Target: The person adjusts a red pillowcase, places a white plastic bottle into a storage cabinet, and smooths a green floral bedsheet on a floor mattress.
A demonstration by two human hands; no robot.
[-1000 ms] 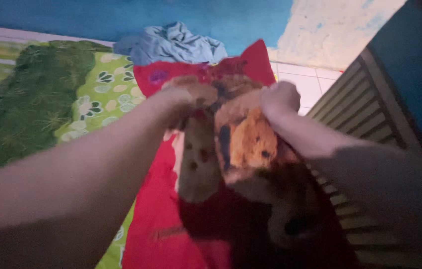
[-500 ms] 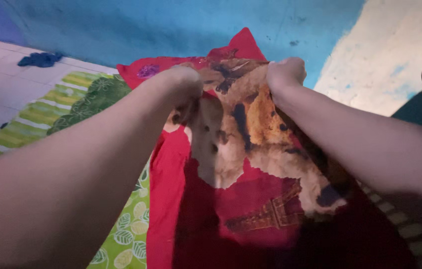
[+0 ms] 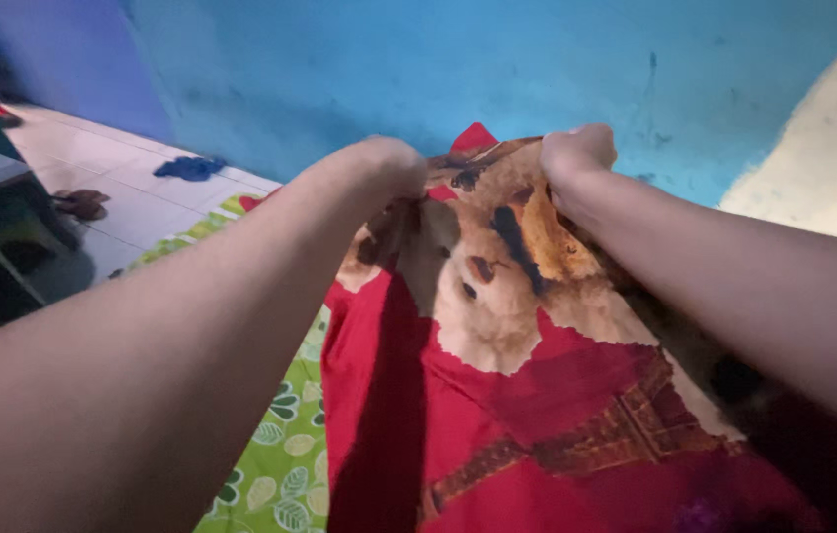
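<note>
Here, at the far left, a tiled floor (image 3: 132, 212) runs back to a blue wall (image 3: 418, 69), with a small blue rag (image 3: 189, 168) lying on the tiles and a dark pair of sandals (image 3: 78, 203) nearer the edge. Below that, a green leaf-patterned sheet (image 3: 280, 464) peeks out just beside the red cloth (image 3: 537, 424), which bears a tan animal print and a tower motif and spreads away from the person toward the wall.

The left hand (image 3: 391, 166) is closed into a fist on the far edge of the cloth, fingers curled under so the grip itself is out of sight. The right hand (image 3: 576, 156) is likewise clenched on the same edge, a little further right, with the fabric bunched under it.

To handle the cloth well, I judge both fists should keep equal tension and stay level, so the edge comes up straight and the print does not crease.

Much is hard to read: the fingertips are tucked behind the fabric, the lower right corner of the cloth sinks into shadow beneath the right forearm, the dark furniture at the left edge is cut off, and the whole frame is dim and slightly soft.
</note>
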